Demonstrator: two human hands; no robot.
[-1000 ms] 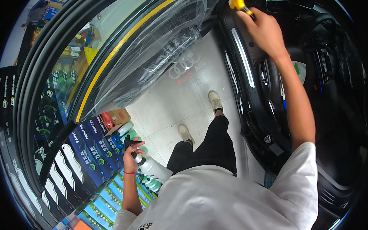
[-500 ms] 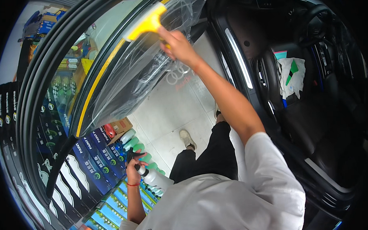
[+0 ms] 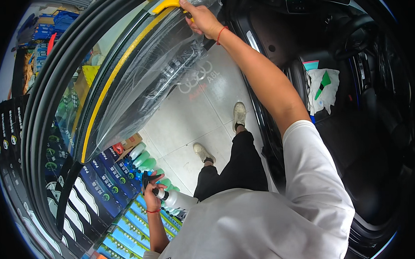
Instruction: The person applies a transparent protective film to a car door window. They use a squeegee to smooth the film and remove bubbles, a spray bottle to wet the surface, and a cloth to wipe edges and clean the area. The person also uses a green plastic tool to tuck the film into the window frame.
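Two grips — right fingers (image 3: 188,7): flared yellow scraper (image 3: 169,2) | left fingers (image 3: 157,185): rounded white spray bottle (image 3: 178,200)

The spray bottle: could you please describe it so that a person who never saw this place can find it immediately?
Start from the white shirt at the bottom of the view, then look just left of it, at the left hand. This hand holds the spray bottle, whose black trigger head is uppermost. Unlike the green bottles grouped beyond, it is whitish and hand-held.
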